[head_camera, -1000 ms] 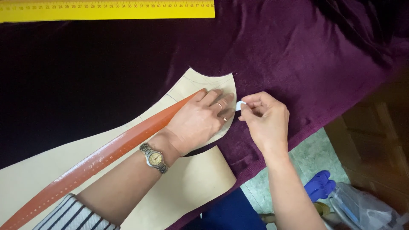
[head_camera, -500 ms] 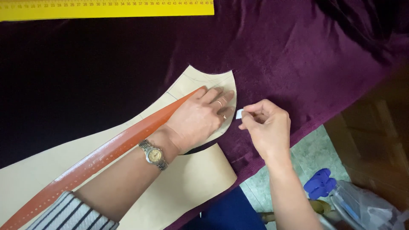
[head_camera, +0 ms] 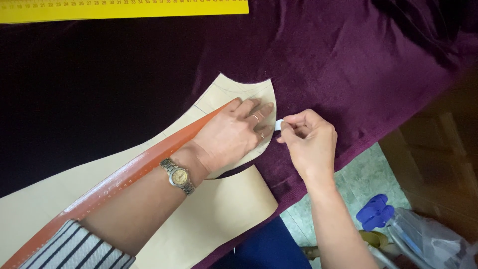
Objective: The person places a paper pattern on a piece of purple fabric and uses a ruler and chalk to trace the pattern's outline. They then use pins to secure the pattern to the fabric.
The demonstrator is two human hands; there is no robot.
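The left hand (head_camera: 231,134) lies flat, fingers spread, pressing the paper pattern (head_camera: 219,219) on purple cloth (head_camera: 348,65). The right hand (head_camera: 308,144) pinches white chalk (head_camera: 279,124) at the pattern's edge. No chalk line shows yet, so the tracing looks barely begun.

A sewing workroom: purple fabric (head_camera: 348,60), paper pattern (head_camera: 214,219), yellow ruler (head_camera: 124,10).

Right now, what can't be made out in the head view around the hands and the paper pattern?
- Paper pattern: left end cut off by the frame edge; middle hidden under the left hand and forearm.
- White chalk: mostly hidden in the right hand; shape unclear.
- Orange curved ruler: marks too small; tip under the left hand.
- Yellow ruler: cut off by the top edge.
- Clear plastic bag: blurred, contents unclear.
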